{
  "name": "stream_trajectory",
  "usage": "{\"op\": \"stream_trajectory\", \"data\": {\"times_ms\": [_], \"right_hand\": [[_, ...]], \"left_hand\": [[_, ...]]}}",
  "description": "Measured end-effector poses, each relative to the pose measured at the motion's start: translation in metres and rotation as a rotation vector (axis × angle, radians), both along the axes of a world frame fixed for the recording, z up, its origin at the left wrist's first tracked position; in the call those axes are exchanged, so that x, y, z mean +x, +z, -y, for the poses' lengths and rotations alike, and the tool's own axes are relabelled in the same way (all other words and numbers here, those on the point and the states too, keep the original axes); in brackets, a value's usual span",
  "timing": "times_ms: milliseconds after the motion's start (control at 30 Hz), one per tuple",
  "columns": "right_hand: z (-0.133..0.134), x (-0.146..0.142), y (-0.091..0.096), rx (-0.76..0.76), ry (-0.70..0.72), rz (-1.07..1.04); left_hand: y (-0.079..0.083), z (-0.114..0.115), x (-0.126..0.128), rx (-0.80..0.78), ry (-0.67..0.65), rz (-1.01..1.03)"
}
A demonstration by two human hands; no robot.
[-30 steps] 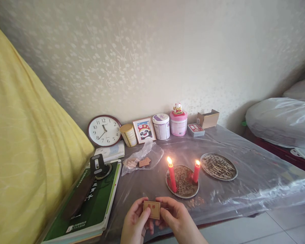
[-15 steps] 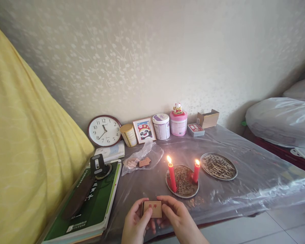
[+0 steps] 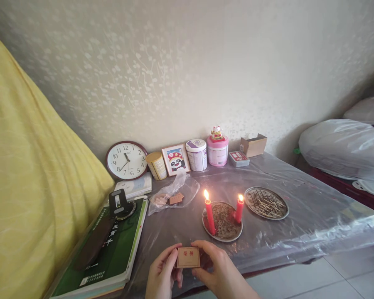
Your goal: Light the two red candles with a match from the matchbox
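Observation:
Both my hands hold a small tan matchbox with red characters, low at the front edge of the table. My left hand pinches its left side and my right hand grips its right side. Just beyond stands a round metal plate with two lit red candles, the taller candle on the left and the shorter candle on the right. A second round plate holding several thin sticks lies to the right of it.
A plastic sheet covers the table. A green book, a phone stand and a plastic bag lie left. Clock, tins, picture frame and boxes line the wall. Yellow fabric hangs left.
The matchbox has turned slightly in my hands and now faces me more squarely. My hands stay in the same place. The view shifted a little.

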State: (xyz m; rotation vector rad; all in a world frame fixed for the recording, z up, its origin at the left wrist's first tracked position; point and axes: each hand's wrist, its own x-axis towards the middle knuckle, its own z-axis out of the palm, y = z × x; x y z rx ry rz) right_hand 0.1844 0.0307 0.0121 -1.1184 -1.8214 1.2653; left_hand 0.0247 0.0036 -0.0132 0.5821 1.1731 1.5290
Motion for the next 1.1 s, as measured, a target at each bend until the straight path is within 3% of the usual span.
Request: {"op": "stream_trajectory", "data": {"times_ms": [233, 433, 667, 867, 1100], "right_hand": [[-0.005, 0.013, 0.006, -0.029, -0.001, -0.08], [-0.007, 0.018, 0.01, -0.073, 0.018, -0.13], [-0.007, 0.023, 0.007, -0.06, 0.042, -0.079], [-0.006, 0.026, 0.017, 0.148, -0.06, 0.049], [0.004, 0.015, 0.017, 0.319, 0.12, 0.197]], "left_hand": [[0.006, 0.0, -0.013, -0.002, 0.056, -0.016], [0.005, 0.004, 0.002, 0.089, -0.128, -0.012], [0.004, 0.005, 0.009, 0.055, -0.138, -0.094], [0.001, 0.005, 0.012, 0.027, -0.168, -0.141], [0.0, 0.01, 0.031, 0.041, -0.249, -0.181]]}}
